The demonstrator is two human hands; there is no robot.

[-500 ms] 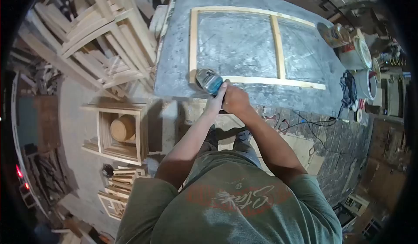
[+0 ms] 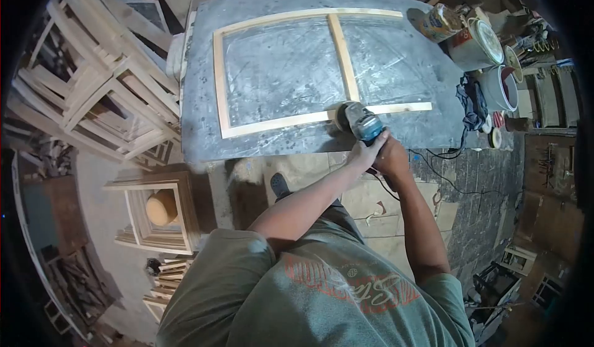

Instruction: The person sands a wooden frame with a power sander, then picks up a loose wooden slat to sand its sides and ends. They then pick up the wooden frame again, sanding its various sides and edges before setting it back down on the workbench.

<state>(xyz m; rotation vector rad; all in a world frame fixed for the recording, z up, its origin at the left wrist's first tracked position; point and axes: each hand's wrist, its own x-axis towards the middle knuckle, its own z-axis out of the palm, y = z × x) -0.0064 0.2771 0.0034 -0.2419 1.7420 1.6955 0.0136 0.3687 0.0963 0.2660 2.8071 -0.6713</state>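
On a wide, grey, scuffed table (image 2: 201,99), a big frame of flat, pale wood strips (image 2: 219,81), lying flat, with one pale wood middle bar (image 2: 343,56) and no strip seen at the right end. Off to the left, a tall pile of pale wooden frames (image 2: 145,56). Nearer, on the floor, a small stack of square wooden frames (image 2: 189,204) (with a round, tan thing (image 2: 162,208) showing inside).

Biggest change: a teal and grey power tool with a round head (image 2: 365,125) (likely a sander), moved right along the near strip from the near left corner of the frame. Now at the meeting place of the near strip and the middle bar, with the left corner back in plain sight. Likely meaning: work now at this joint, no longer at the corner. Hard to tell from here, smooth or rough wood.

At the back end of the tool, both hands together: right hand (image 2: 393,156) closed round it, left hand (image 2: 365,155) gripping close beside, with some fingers hidden. Below the hands, a thin black cord (image 2: 387,189), hanging in a curve.
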